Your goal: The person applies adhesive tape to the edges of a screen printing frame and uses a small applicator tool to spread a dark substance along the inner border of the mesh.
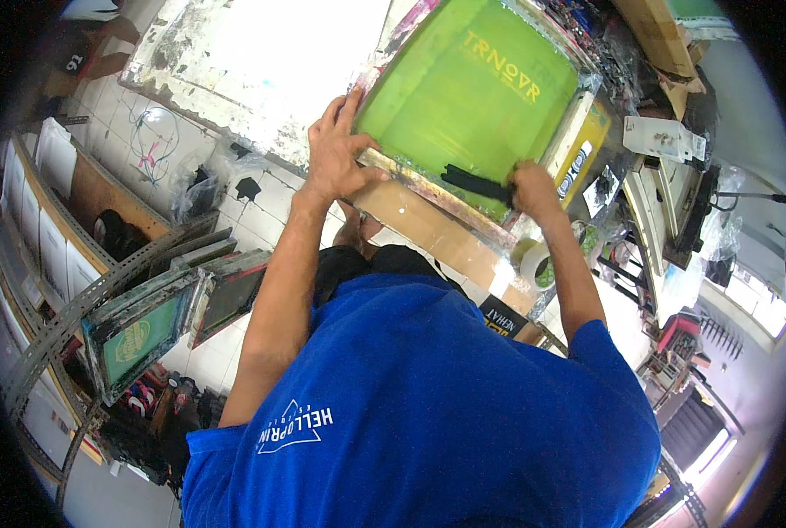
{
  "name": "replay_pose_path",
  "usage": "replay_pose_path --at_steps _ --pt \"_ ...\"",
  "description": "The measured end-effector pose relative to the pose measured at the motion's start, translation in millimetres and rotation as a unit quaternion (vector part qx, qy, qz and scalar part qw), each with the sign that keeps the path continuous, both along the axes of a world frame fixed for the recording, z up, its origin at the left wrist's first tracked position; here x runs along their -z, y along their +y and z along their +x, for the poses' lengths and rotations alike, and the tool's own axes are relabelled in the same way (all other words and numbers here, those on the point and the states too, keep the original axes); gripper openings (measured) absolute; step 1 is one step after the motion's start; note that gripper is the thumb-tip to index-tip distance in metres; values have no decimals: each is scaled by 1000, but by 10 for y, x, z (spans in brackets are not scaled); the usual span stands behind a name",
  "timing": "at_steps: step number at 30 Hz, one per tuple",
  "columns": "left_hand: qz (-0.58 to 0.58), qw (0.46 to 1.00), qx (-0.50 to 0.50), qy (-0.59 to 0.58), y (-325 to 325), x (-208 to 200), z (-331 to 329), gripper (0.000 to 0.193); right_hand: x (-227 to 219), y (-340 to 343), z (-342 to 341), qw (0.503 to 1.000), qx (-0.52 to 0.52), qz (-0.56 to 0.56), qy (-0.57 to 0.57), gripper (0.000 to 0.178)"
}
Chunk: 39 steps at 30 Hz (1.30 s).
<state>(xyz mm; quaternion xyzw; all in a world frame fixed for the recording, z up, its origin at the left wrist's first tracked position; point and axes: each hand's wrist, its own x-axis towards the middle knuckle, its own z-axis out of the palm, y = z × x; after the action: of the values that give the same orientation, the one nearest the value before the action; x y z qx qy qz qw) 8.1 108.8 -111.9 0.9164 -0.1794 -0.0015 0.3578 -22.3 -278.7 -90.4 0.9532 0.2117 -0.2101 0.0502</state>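
Note:
A printing screen (463, 114) with green mesh and yellowish lettering lies in front of me, its frame stained with ink. My left hand (336, 151) rests on the near left corner of that frame, fingers spread and thumb apart. Over the near right part of the mesh, my right hand (532, 187) is closed around one end of a black cloth (477, 183). The cloth looks folded into a strip and reaches leftward from the fist across the green surface. What part of it lies inside the fist is hidden.
A white, ink-marked board (252, 62) lies left of the screen. Below the right forearm is a white tub (536, 264). Framed screens (138, 339) lean in a metal rack (50, 352) at left. Plastic wrap (195, 189) lies on the tiles. A cardboard box (657, 44) stands far right.

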Motion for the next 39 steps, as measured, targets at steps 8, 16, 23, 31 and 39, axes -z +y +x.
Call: replay_pose_path --at_steps 8,16,23,31,39 --pt "15 1000 -7 -3 -1 32 -21 51 160 97 -344 972 -22 233 39 16" --pt "-41 997 -52 27 -44 -29 -10 87 387 1255 266 927 7 374 -21 13" --pt "-61 997 -48 26 -28 23 -2 91 481 2303 775 894 77 433 -88 9" --pt "-24 999 -25 23 -12 -6 -22 65 238 819 -154 980 135 143 -21 12" --pt "-45 999 -21 23 -28 -17 8 52 41 458 -274 986 126 -107 5 27"
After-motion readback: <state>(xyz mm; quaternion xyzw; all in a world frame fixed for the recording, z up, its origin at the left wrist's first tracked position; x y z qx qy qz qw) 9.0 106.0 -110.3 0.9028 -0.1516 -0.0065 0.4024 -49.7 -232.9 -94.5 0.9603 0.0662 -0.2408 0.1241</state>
